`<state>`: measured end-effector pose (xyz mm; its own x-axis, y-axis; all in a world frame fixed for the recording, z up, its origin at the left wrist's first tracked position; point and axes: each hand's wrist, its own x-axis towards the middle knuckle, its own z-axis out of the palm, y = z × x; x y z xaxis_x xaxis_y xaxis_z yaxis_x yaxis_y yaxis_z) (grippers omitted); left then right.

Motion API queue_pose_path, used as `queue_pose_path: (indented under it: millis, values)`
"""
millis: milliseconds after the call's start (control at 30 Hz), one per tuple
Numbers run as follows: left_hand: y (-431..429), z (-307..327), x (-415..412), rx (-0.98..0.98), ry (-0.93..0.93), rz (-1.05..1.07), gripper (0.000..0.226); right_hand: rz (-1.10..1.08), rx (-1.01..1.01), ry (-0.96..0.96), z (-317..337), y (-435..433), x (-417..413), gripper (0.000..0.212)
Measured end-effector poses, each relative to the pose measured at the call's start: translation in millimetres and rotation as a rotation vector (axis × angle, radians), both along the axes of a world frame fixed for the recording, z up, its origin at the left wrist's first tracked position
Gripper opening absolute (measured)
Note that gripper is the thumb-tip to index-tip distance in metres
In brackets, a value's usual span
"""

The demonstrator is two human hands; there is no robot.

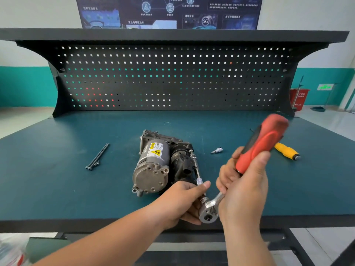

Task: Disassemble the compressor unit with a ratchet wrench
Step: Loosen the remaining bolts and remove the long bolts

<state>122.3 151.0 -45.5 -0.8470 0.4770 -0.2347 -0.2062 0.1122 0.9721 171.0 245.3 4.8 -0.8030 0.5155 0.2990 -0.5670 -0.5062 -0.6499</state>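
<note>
Right hand (245,181) gripping ratchet wrench (263,143), left hand (182,200) pinching extension (197,169)

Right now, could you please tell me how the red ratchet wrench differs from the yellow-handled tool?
The ratchet wrench is gripped in the right hand, tilted up off the bench; the yellow-handled tool lies flat on it, untouched. The wrench's handle is red and black, the tool's yellow with a dark end. Both are right of the compressor.
</note>
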Motion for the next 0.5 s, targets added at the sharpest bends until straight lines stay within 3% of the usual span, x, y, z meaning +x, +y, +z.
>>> queue_pose_path:
  millis: [300, 500]
  values:
    - [5.6, 18.4, -15.2, -0.144, -0.087, -0.147, 0.024, 0.173, 0.27, 0.009, 9.8, 12.0, -3.4, 0.045]
    - [3.8, 17.4, -7.3, -0.044, -0.071, -0.17, 0.028, 0.292, 0.769, 0.057, 15.1, -6.0, -8.2, 0.03]
